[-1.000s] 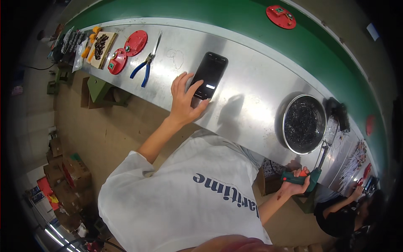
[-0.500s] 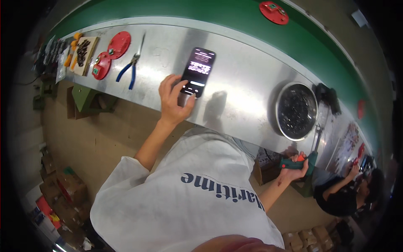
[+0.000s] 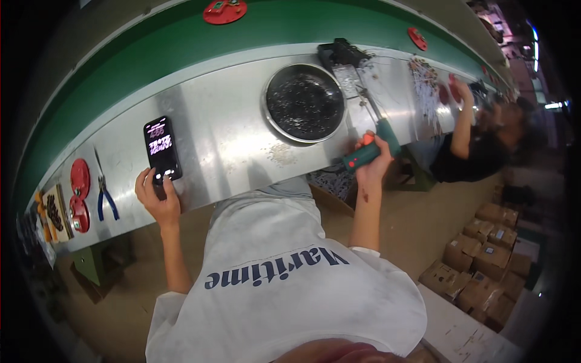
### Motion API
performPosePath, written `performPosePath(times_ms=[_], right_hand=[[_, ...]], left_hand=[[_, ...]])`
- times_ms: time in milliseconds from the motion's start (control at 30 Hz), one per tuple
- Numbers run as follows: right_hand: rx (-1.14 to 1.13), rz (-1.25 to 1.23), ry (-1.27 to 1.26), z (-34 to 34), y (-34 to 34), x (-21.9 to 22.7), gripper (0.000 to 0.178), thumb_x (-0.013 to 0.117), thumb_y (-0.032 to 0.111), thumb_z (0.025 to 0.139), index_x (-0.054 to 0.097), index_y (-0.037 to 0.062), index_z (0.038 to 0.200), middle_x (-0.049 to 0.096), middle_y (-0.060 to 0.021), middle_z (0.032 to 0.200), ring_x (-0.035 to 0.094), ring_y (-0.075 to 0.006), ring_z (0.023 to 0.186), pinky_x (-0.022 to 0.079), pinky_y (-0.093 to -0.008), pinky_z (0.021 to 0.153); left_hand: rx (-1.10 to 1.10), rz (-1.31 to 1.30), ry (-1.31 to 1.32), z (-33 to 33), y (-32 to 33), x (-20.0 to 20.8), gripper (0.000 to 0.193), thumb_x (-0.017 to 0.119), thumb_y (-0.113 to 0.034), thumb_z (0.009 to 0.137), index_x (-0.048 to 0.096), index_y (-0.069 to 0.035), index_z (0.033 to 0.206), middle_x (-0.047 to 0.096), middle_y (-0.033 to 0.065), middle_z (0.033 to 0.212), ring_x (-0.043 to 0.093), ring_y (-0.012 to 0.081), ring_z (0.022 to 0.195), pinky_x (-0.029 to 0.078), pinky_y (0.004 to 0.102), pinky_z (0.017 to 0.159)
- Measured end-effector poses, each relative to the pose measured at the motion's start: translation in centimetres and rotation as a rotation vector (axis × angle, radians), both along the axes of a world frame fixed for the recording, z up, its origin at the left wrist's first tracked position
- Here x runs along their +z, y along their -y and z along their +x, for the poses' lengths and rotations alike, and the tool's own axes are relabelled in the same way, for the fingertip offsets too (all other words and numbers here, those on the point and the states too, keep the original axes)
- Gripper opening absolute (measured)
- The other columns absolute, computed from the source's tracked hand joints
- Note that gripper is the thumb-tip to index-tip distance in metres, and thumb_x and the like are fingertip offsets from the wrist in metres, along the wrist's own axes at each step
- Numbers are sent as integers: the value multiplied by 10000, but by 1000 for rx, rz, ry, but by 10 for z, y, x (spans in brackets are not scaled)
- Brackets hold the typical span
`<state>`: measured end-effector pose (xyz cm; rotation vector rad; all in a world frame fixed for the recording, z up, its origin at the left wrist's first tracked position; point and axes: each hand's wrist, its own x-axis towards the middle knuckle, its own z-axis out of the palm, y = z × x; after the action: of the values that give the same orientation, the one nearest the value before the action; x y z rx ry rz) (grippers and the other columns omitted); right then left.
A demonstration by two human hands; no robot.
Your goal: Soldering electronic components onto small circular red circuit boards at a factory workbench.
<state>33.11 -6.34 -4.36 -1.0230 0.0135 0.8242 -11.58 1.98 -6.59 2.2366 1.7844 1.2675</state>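
Observation:
A phone [image 3: 160, 144] with a lit screen lies face up on the metal bench. My left hand [image 3: 158, 196] is at its near end, thumb and fingers apart, the fingertips at or just over the lower edge of the screen; contact is hard to make out. In my right hand [image 3: 376, 162] is a green electric screwdriver [image 3: 387, 134] with orange-red buttons, its long shaft pointing away over the bench. Just left of the screwdriver stands a round metal bowl [image 3: 305, 103] holding many small dark screws.
Blue-handled pliers [image 3: 108, 202], red round parts [image 3: 79, 175] and a wooden tray [image 3: 57, 212] of small dark pieces lie at the left. A black device [image 3: 342, 53] sits behind the bowl. A co-worker's arm [image 3: 465, 121] reaches over the bench at right, near scattered parts. Cardboard boxes [image 3: 484, 260] are stacked behind.
My view has swung to the right, so the bench appears shifted left. My left hand remains by the phone's lower end, and the screwdriver is still in my right hand.

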Motion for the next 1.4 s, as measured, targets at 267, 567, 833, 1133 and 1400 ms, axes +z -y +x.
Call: performPosePath(times_ms=[267,567,833,1133,1400], right_hand=[[-24,-6,-100,18,-7,-18,239,612,183,914,580,-30,1018,645,-129,926,652,-231,833,554,-323,771],[4,-125,24,18,-8,-8,329,482,246,963,554,-55,1075,652,-169,963,667,-264,822,562,-374,754],[133,-906,825,43,1,-16,532,515,417,901,698,-70,790,673,-253,752,687,-342,757,525,-421,717],[200,-1122,1041,28,9,15,554,530,477,881,689,-34,738,664,-253,761,659,-419,794,513,-461,754],[-54,-1006,1240,-15,26,34,469,558,433,896,632,-1,735,635,-210,712,623,-410,715,482,-474,658]], left_hand=[[18,-61,40,5,-1,-1,286,616,-148,897,601,31,1119,571,171,1164,521,318,1107,395,400,975],[5,-74,89,4,-3,-2,280,615,-104,883,582,45,1118,544,185,1171,515,333,1091,425,402,937],[28,-35,89,-3,0,-6,315,617,-113,885,573,53,1149,541,190,1187,512,340,1108,414,416,958],[49,-26,106,-6,-2,-8,306,604,-168,919,582,48,1136,570,184,1162,533,325,1094,417,400,960],[22,-19,134,-2,-1,-5,309,592,-157,919,574,51,1147,563,178,1168,512,332,1105,397,425,970]])
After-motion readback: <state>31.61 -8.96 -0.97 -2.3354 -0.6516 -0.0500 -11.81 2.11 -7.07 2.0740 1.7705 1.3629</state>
